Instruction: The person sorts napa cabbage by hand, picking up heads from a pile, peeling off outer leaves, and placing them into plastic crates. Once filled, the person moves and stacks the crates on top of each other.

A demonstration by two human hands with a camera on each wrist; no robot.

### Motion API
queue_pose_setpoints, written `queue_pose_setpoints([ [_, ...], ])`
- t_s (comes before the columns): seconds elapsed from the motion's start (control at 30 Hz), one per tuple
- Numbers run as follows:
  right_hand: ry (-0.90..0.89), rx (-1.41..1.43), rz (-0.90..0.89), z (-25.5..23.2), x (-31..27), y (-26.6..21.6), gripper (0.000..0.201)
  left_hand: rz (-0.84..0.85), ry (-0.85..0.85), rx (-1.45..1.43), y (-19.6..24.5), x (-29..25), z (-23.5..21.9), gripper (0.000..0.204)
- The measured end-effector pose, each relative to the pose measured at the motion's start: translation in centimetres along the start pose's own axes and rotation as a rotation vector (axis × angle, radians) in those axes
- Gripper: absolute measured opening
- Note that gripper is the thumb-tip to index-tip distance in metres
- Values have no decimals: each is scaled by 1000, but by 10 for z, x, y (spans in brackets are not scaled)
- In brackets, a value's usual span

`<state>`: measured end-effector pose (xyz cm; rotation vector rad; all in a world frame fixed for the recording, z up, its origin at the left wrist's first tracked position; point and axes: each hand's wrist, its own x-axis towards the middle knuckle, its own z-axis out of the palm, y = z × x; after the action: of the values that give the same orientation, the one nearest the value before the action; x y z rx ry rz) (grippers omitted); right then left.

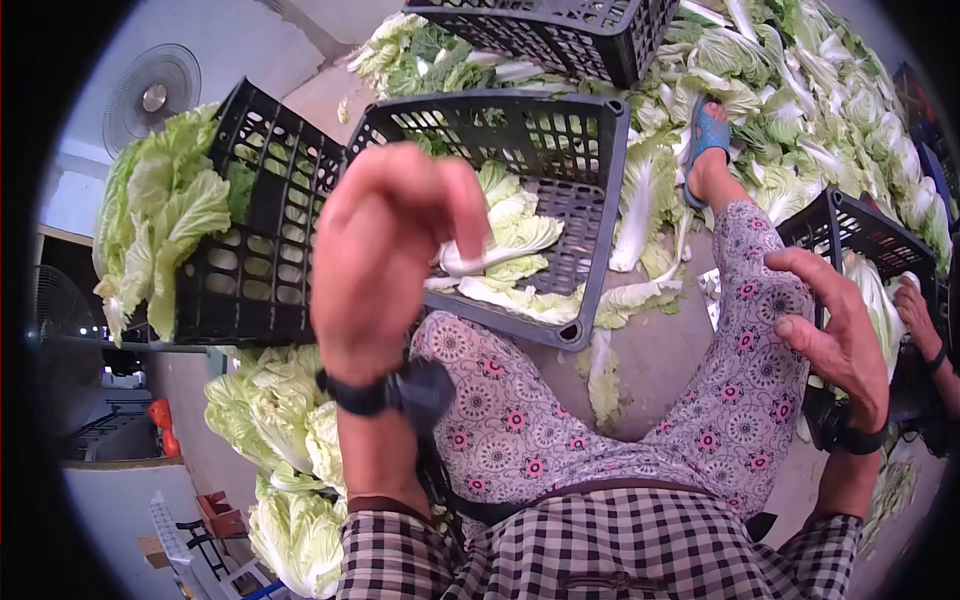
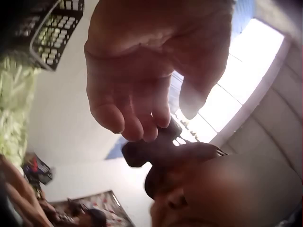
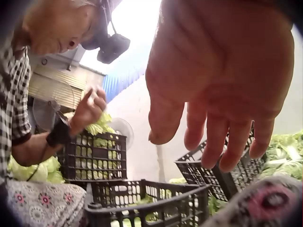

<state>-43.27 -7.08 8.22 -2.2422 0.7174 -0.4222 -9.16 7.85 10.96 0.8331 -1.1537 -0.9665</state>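
My left hand (image 1: 375,250) is raised, slightly blurred, over the left side of a black crate (image 1: 610,210) holding loose cabbage leaves (image 1: 520,238). In the left wrist view the fingers of the left hand (image 2: 151,66) bend loosely, thumb apart, with nothing held. The right wrist view shows the left hand (image 3: 89,111) from farther off, near face height. Beside the right knee hovers my right hand (image 1: 835,325), its fingers spread and relaxed. Nothing is in the right hand (image 3: 222,80) in the right wrist view either.
A crate (image 1: 260,205) topped with leafy cabbage stands at the left, above cabbage heads (image 1: 295,520). Another crate (image 1: 570,35) is at the back. Leaves (image 1: 800,110) pile up at the back right. Another person's hand (image 1: 915,310) is by a crate (image 1: 850,225) at the right.
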Motion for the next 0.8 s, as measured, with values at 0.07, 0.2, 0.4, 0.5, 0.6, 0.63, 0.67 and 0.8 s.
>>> queue_pose_setpoints([
  [0.07, 17, 59, -107, 0, 12, -13, 57, -157, 235, 87, -20, 13, -52, 28],
  [0.2, -108, 207, -142, 13, 33, -13, 50, -345, 594, 119, -44, 25, -123, 29],
  [0.4, -198, 282, 26, 29, 41, 28, 53, -566, 856, 370, -99, 41, -210, 40],
  [0.5, -276, 322, 108, 30, 48, 33, 57, -753, 835, 610, -126, 45, -241, 53],
  [0.6, -375, 424, 190, 33, 55, 40, 54, -888, 855, 785, -154, 45, -276, 55],
  [0.63, -405, 408, 212, 33, 58, 43, 54, -930, 844, 876, -162, 41, -288, 56],
  [0.67, -435, 393, 235, 32, 60, 45, 53, -953, 861, 877, -173, 38, -299, 59],
  [0.8, -462, 295, 195, 37, 73, 50, 49, -1057, 727, 1034, -214, 11, -334, 69],
])
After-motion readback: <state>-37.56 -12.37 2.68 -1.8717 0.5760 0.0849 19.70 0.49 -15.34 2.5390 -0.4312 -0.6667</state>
